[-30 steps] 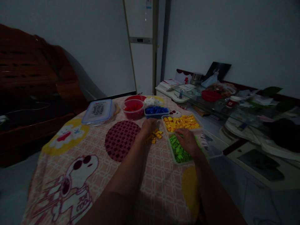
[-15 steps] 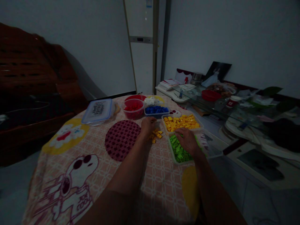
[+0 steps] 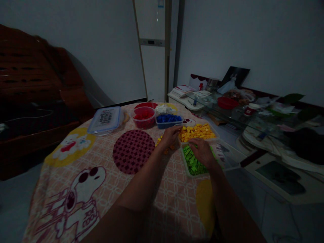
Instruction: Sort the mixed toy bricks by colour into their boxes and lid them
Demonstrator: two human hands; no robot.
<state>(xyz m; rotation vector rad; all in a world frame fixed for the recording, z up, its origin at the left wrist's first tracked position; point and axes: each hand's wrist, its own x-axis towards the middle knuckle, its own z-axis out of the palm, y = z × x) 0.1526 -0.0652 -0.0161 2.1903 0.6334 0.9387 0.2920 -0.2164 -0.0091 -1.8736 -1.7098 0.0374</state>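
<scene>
My left hand [image 3: 171, 134] reaches toward the left edge of the clear tray of yellow bricks [image 3: 199, 132], fingers bent together as if pinching; what they hold is too dark and small to name. It covers most of a small pile of loose yellow bricks [image 3: 165, 150] on the cloth. My right hand [image 3: 201, 151] rests palm down on the tray of green bricks [image 3: 191, 165], with its fingers curled at the far edge, beside the yellow tray.
A blue-brick tray [image 3: 168, 120], a red tub of bricks [image 3: 143, 117] and a lidded clear box [image 3: 105, 119] stand at the far side of the cartoon-print tablecloth [image 3: 83, 175]. A cluttered glass table [image 3: 243, 111] lies to the right. A dark wooden sofa [image 3: 32, 98] is at left.
My left hand has lifted from the loose yellow pile and moved right toward the yellow tray. My right hand stays on the green tray.
</scene>
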